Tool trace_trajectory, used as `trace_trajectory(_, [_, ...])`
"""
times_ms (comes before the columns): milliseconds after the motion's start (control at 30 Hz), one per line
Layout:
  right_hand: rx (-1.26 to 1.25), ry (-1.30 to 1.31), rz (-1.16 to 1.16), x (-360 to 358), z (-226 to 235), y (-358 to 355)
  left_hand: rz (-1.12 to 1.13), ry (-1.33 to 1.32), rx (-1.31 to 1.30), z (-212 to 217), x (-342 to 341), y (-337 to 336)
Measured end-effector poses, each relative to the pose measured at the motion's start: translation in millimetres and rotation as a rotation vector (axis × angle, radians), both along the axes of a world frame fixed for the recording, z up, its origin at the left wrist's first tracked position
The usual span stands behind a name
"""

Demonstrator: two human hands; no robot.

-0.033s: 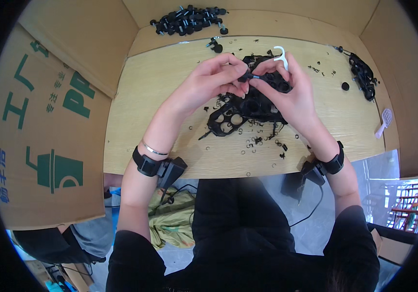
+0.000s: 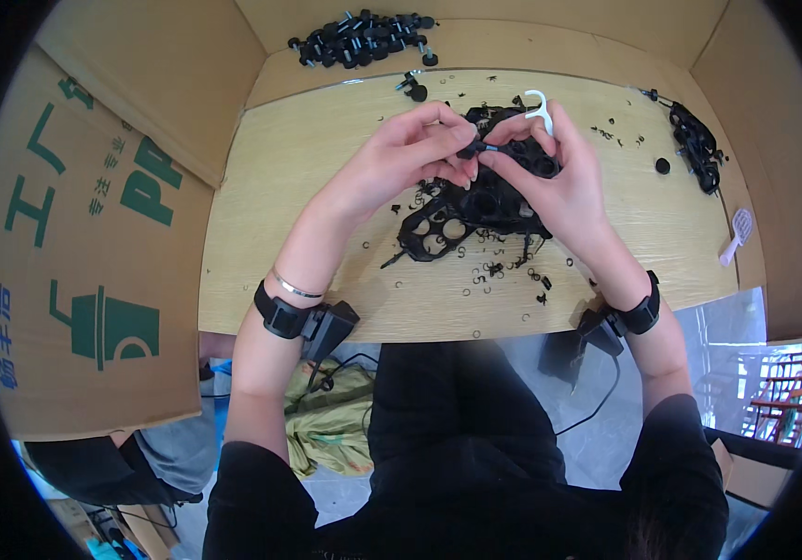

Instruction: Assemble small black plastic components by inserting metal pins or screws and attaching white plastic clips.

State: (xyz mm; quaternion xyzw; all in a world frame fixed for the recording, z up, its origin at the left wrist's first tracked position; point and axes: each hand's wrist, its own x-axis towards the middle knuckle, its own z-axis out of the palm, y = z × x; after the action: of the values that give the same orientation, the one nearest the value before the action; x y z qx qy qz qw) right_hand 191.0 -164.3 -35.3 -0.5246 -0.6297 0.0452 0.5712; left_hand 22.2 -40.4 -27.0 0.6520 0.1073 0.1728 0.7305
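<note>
My left hand (image 2: 410, 154) and my right hand (image 2: 555, 173) meet above the middle of a wooden table (image 2: 307, 168). The fingertips of my left hand pinch a small black pin-like part (image 2: 475, 147), and my right thumb and forefinger touch its other end. A white hook-shaped tool (image 2: 539, 101) sticks up from the fingers of my right hand. Under both hands lies a heap of black plastic frames with round holes (image 2: 438, 233). Small black rings and scraps (image 2: 503, 271) are scattered around the heap.
A pile of black knob-like parts (image 2: 363, 37) lies at the far edge. Another black cluster (image 2: 697, 140) sits at the far right, with a small white piece (image 2: 737, 233) near it. Cardboard walls (image 2: 93, 233) close in the table on the left and back.
</note>
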Motion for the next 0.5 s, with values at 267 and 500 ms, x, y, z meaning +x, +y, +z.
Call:
trace_trajectory(267, [-0.206,-0.22,-0.082,-1.7,9.6,-9.8,0.007,0.034,0.293,1.0,0.1,-3.3])
trace_trajectory(500, [-0.247,-0.28,-0.08,-1.0,10.5,-8.3,-0.011,0.039,0.33,-0.9,0.1,-6.0])
